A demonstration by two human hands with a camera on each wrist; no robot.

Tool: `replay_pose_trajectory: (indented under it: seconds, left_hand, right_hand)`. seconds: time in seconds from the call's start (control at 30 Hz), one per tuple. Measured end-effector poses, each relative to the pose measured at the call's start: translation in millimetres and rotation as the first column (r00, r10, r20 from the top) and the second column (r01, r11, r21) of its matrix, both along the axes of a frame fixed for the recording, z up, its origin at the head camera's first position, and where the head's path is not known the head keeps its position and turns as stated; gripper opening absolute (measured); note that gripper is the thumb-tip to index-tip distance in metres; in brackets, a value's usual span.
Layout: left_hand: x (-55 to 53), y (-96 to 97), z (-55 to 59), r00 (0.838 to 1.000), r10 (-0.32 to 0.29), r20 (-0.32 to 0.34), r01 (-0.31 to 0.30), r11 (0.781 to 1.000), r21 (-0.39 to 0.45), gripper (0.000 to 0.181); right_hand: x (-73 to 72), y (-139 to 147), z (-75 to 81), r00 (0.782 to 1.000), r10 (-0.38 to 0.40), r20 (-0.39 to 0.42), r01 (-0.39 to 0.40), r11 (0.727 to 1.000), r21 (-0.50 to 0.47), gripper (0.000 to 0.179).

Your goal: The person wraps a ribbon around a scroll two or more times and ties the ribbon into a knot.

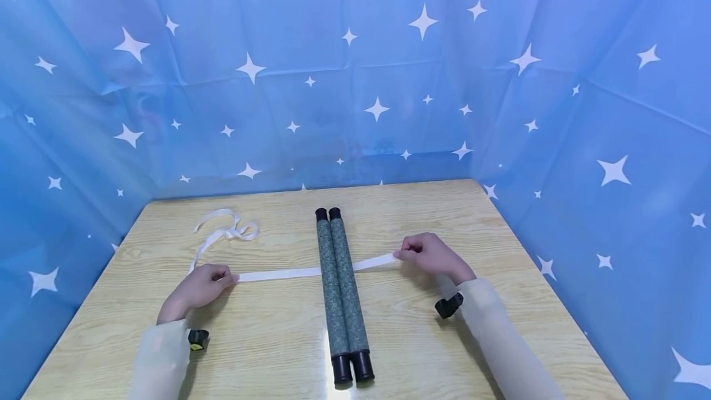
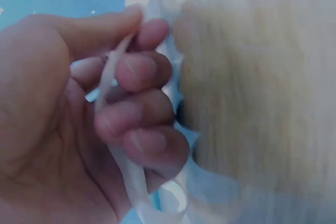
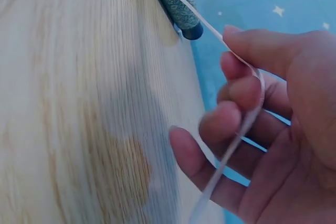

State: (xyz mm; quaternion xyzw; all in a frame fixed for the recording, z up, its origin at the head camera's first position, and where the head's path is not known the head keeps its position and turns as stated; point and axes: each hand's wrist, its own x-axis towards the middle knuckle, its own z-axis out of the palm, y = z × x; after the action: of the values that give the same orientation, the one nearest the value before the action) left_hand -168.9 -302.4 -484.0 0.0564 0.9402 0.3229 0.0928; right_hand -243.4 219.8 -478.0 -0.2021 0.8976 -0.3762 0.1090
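Observation:
Side by side on the table lie two dark green patterned rolls with black end caps, like a rolled-up scroll (image 1: 345, 289). A white ribbon (image 1: 280, 275) comes out from beneath them on both sides. To the left, my left hand (image 1: 202, 286) pinches the ribbon between thumb and forefinger; its loose end curls away behind that hand. My right hand (image 1: 428, 255) pinches the other side, and the ribbon slopes up toward it. In the right wrist view, more ribbon (image 3: 233, 145) trails across the right palm, past curled fingers.
The wooden table (image 1: 266, 344) ends at a blue curtain (image 1: 311, 36) with white stars, behind and at both sides. Loose ribbon loops (image 1: 224, 230) lie at the back left. A small black camera (image 1: 449, 305) sits at the right wrist, another (image 1: 198, 339) at the left.

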Motion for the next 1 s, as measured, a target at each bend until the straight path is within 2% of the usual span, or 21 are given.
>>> replay_pose_trajectory:
  seconds: [0.17,0.57,0.8,1.0]
  left_hand:
    - [-1.4,-1.9,-4.0,1.000,-0.004,0.000,0.004,1.000,0.022,0.032]
    - [-1.4,-7.2,-3.6,0.999,-0.041,-0.005,0.041,0.998,0.056,0.023]
    - [-0.1,-10.3,-2.7,0.999,-0.051,-0.004,0.051,0.996,0.071,0.021]
    - [-0.3,-11.7,1.2,0.998,-0.060,-0.010,0.060,0.998,0.035,0.018]
  right_hand:
    - [-0.9,4.9,1.5,0.998,-0.047,-0.031,0.046,0.999,-0.013,0.037]
    - [-2.1,29.6,6.9,0.983,-0.146,-0.113,0.150,0.988,0.031,0.037]
    - [-1.0,51.2,13.8,0.977,-0.176,-0.120,0.179,0.984,0.022,0.041]
    - [0.1,71.2,15.9,0.966,-0.225,-0.124,0.232,0.972,0.042,0.042]
